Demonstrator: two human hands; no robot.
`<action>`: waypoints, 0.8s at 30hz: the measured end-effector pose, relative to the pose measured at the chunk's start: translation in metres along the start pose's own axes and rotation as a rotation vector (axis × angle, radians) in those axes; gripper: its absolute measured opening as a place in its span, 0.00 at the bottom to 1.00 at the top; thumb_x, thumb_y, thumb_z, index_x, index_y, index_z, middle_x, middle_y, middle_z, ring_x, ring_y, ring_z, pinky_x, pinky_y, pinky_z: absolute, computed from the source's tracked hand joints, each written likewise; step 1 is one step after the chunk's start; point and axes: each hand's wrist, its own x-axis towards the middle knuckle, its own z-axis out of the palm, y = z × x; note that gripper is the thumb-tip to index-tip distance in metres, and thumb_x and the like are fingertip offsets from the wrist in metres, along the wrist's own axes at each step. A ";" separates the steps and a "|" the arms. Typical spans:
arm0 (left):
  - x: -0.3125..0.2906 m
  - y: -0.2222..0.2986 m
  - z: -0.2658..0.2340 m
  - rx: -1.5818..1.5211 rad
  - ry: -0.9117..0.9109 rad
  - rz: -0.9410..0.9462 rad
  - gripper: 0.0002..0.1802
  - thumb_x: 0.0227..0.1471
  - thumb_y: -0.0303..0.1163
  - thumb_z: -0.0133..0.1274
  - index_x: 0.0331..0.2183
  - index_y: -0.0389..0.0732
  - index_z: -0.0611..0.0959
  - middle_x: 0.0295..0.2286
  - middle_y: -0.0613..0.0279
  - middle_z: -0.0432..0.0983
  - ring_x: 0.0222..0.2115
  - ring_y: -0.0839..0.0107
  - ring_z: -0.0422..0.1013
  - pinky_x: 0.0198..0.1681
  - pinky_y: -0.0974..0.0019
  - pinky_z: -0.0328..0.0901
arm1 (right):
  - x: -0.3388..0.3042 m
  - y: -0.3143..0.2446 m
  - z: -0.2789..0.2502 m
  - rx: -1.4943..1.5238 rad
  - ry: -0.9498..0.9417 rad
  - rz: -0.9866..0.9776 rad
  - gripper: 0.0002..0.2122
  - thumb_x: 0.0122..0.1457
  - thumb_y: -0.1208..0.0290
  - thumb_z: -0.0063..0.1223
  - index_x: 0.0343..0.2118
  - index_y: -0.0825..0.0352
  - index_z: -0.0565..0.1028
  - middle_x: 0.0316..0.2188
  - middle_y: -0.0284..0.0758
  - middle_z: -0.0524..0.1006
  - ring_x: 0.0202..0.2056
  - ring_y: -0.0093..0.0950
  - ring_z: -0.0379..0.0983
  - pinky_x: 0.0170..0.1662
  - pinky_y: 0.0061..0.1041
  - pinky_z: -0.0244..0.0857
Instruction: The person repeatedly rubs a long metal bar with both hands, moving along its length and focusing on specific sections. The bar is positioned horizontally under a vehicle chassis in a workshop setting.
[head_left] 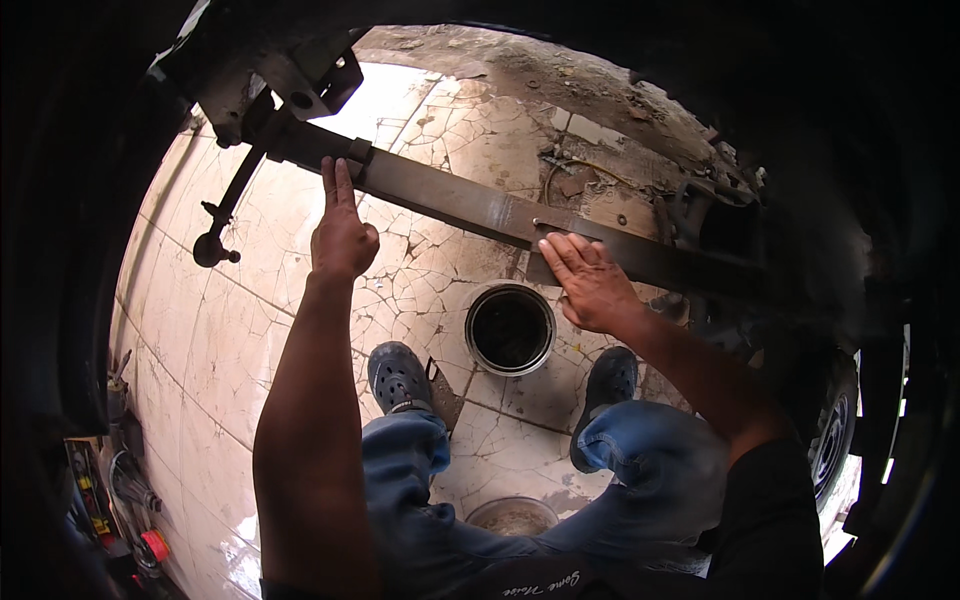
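A long flat steel bar, like a vehicle's leaf spring point(440, 190), runs slantwise from upper left to right in front of me. Two straight fingers of my left hand point(343, 240) touch it beside a metal clip point(360, 151); the other fingers are curled. My right hand point(592, 285) lies with fingers stretched against the bar's near edge, further right. Just under those fingertips shows a small brownish flat patch point(541, 268), whose kind I cannot make out. Left of my left hand, a rod with a ball joint point(208, 248) hangs down.
An open round can point(510, 328), dark inside, stands on the cracked tile floor point(220, 330) between my feet. Nearer me is a shallow round pan point(512, 516). Tools and a red reel-like item point(154, 546) lie lower left. Dirt and rubble point(610, 100) edge the far side; a wheel point(832, 440) is at right.
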 end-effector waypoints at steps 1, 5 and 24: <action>0.000 0.002 -0.002 0.005 -0.006 0.000 0.56 0.43 0.23 0.49 0.68 0.46 0.39 0.69 0.66 0.26 0.40 0.54 0.77 0.39 0.58 0.73 | -0.005 0.003 0.000 -0.012 -0.011 0.013 0.40 0.49 0.62 0.55 0.66 0.70 0.54 0.65 0.38 0.56 0.64 0.34 0.51 0.63 0.35 0.45; 0.003 0.008 -0.001 -0.010 -0.023 -0.022 0.56 0.43 0.23 0.49 0.68 0.46 0.38 0.69 0.67 0.24 0.41 0.55 0.77 0.39 0.58 0.73 | 0.016 -0.012 -0.001 0.034 0.053 0.062 0.42 0.47 0.61 0.56 0.65 0.71 0.55 0.62 0.39 0.57 0.62 0.35 0.51 0.60 0.35 0.46; 0.003 0.013 0.002 -0.046 -0.030 -0.068 0.55 0.45 0.24 0.48 0.68 0.46 0.37 0.69 0.67 0.21 0.44 0.57 0.76 0.40 0.60 0.73 | 0.018 -0.001 -0.008 0.081 -0.013 -0.025 0.40 0.50 0.61 0.57 0.67 0.64 0.55 0.66 0.34 0.56 0.64 0.33 0.50 0.63 0.37 0.47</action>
